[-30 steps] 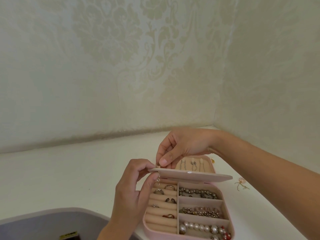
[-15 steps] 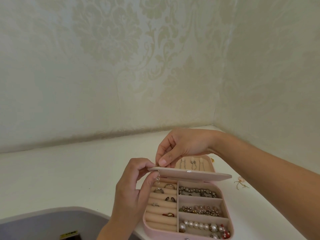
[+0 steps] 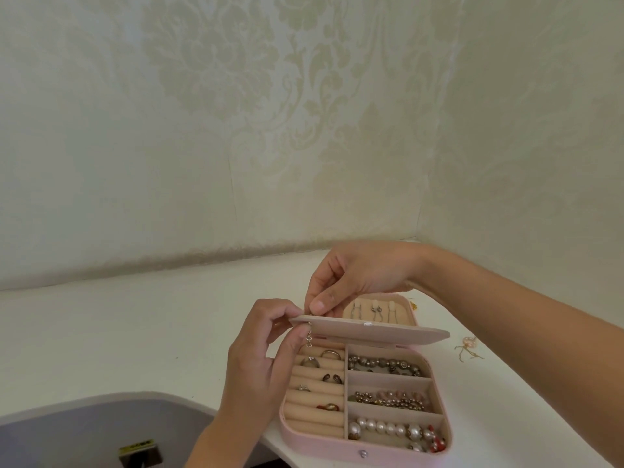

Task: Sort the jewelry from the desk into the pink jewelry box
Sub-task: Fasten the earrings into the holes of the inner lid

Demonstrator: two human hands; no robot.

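Fingers (image 3: 291,346) of the left hand (image 3: 256,363) pinch the panel's (image 3: 378,329) corner; the right hand (image 3: 358,275) pinches an earring (image 3: 309,336) dangling through it. Box (image 3: 337,442) sits at the bench's (image 3: 135,332) near edge. Recommended: steady panel, seat post fully, release gently.

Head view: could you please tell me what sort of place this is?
Probably a bedroom or dressing corner: damask wallpaper, a white desk in the wall corner, and an open pink jewelry box; the left hand holds its earring panel, the right hand pinches an earring.
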